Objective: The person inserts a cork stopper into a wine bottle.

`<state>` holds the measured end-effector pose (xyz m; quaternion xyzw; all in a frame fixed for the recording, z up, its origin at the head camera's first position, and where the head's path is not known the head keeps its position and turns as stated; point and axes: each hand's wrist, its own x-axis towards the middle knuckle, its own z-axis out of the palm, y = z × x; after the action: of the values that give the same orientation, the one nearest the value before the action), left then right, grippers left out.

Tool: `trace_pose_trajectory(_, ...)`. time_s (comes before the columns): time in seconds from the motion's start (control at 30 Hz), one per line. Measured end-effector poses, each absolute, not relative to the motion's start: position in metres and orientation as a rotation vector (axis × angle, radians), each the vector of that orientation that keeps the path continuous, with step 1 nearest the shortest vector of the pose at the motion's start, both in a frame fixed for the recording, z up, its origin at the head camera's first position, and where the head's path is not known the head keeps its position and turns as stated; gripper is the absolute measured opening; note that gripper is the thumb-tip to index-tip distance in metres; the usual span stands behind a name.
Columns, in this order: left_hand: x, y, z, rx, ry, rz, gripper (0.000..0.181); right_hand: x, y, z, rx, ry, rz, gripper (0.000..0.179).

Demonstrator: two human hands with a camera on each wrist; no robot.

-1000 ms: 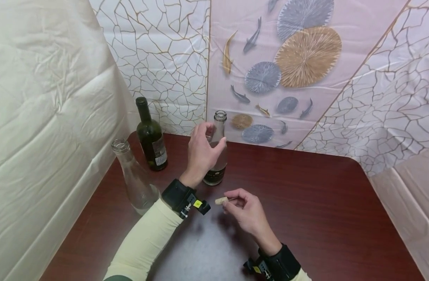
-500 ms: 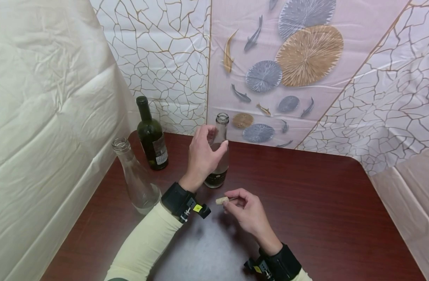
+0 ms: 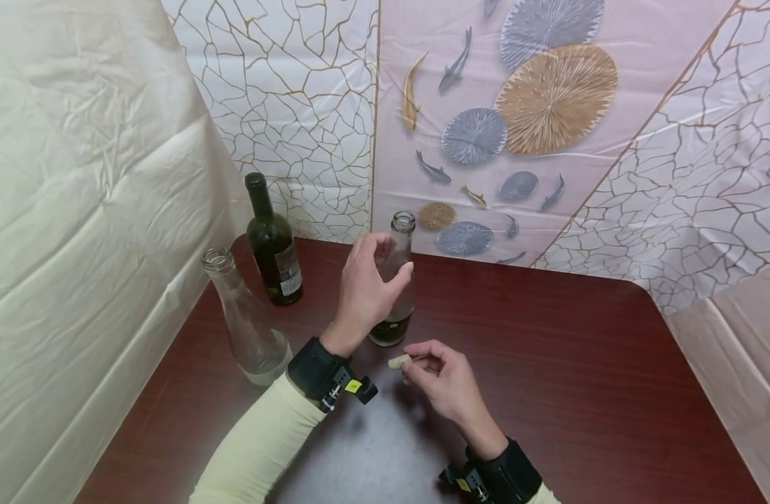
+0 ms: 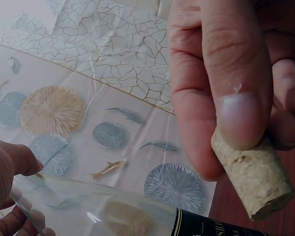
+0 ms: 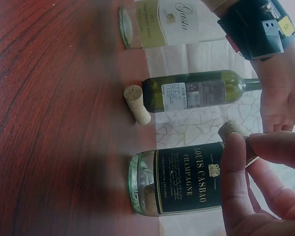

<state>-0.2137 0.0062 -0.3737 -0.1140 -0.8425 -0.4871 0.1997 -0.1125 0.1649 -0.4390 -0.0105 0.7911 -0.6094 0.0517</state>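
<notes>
My left hand (image 3: 369, 287) holds a clear champagne bottle (image 3: 391, 330) around its upper part, fingers on the far side and thumb nearer. The bottle stands close to upright, its mouth uncovered; a dark label reading Louis Casbao Champagne shows in the right wrist view. Thumb and fingers of my right hand (image 3: 444, 385) pinch a pale cork (image 3: 397, 361) a short way in front of the bottle's base. One end of that cork (image 4: 258, 182) sticks out past the thumb in the left wrist view. Cork and bottle are apart.
Behind the left forearm stands another clear bottle (image 3: 253, 336), and a green wine bottle (image 3: 274, 259) is farther back. A second cork (image 5: 136, 104) lies on the table (image 3: 549, 364) near the green bottle. Patterned cloth (image 3: 297, 105) hangs behind the table.
The left hand has brought the champagne bottle slightly toward me and to the right, nearer the cork. My right hand, pinching the cork, has stayed almost still.
</notes>
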Motion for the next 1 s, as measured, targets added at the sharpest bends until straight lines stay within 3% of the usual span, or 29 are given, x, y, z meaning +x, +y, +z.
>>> trace_pose_trajectory(1.0, -0.185, 0.005, -0.378, -0.376, -2.319, -1.361, 0.048, -0.105, 0.171, -0.441, -0.069, 2.448, -1.834, 0.025)
